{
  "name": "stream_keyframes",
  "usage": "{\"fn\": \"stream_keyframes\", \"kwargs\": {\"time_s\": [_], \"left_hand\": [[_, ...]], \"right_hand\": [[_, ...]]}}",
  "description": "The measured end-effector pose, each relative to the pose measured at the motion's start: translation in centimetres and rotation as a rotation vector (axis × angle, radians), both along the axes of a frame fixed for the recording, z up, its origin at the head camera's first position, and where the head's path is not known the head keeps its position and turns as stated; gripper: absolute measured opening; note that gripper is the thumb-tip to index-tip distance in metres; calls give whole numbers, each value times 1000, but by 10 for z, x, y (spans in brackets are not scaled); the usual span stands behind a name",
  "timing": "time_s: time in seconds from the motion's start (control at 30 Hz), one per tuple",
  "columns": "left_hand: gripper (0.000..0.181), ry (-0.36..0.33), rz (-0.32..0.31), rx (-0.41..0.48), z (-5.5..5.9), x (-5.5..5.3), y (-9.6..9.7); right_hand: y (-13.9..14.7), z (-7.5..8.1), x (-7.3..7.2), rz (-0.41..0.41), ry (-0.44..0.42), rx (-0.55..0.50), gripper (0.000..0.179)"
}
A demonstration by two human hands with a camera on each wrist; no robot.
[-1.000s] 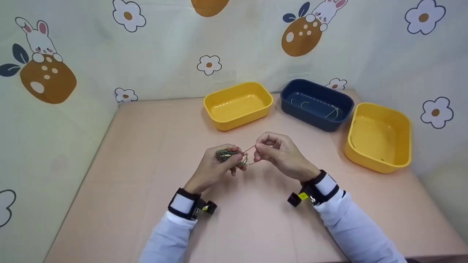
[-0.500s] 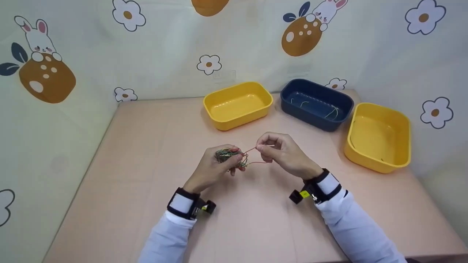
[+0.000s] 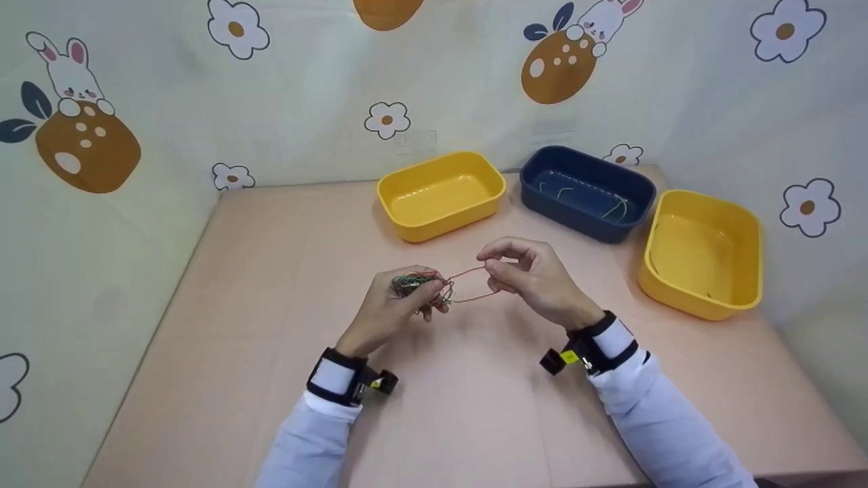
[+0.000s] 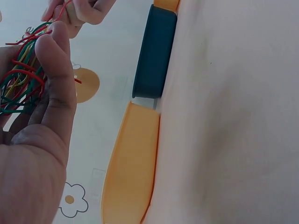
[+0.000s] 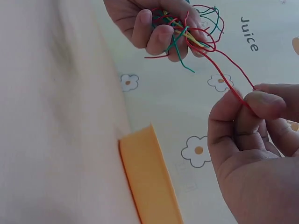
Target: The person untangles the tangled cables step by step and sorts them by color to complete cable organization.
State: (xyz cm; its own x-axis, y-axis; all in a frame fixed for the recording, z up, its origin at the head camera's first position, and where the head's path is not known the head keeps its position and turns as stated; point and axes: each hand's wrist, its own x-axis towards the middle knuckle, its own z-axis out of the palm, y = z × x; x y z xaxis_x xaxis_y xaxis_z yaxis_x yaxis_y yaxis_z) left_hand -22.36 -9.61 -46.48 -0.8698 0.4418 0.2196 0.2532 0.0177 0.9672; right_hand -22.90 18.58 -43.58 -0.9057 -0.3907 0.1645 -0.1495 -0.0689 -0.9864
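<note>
Red wire [image 5: 228, 83]: 2 strands are stretching sideways above the desk [image 3: 475, 407], bundle to right
Wire bundle [image 3: 409, 283]: sitting in left hand [image 3: 384, 306], fingers gripping it
Right hand [image 3: 540, 281]: fingers are pinching red wire, nearer blue bin [image 3: 576, 220] standing beyond

One tabletop [image 3: 271, 305] carries two yellow bins [image 3: 451, 221] and one blue bin [image 3: 569, 217], the latter with at least three green wires [image 3: 615, 208]. There are two hands [image 3: 536, 283], two wrist straps [image 3: 612, 338], two red strands [image 5: 224, 77] and one tangle [image 3: 410, 285], its wires uncountable. The head view shows seven flowers [image 3: 387, 120], three fruits [image 3: 88, 149], two rabbits [image 3: 76, 80].
</note>
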Motion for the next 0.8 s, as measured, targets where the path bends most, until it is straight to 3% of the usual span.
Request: {"fn": "stream_keyframes", "kwargs": {"time_s": [0.1, 0.33, 0.47, 0.6, 0.8], "left_hand": [[22, -6, 14, 10, 0, 0, -1], [24, -27, 75, 45, 3, -2, -6], [26, -37, 92, 47, 3, -3, -8], [24, -50, 65, 30, 4, -2, -10], [20, -73, 35, 37, 5, -2, -12]], "right_hand": [[3, 1, -2, -51, 101, 146, 19], [17, 3, -7, -87, 387, 439, 10], [26, 5, -10, -133, 501, 502, 9], [33, 6, -13, -216, 624, 559, 9], [43, 8, -17, -357, 691, 580, 9]]}}
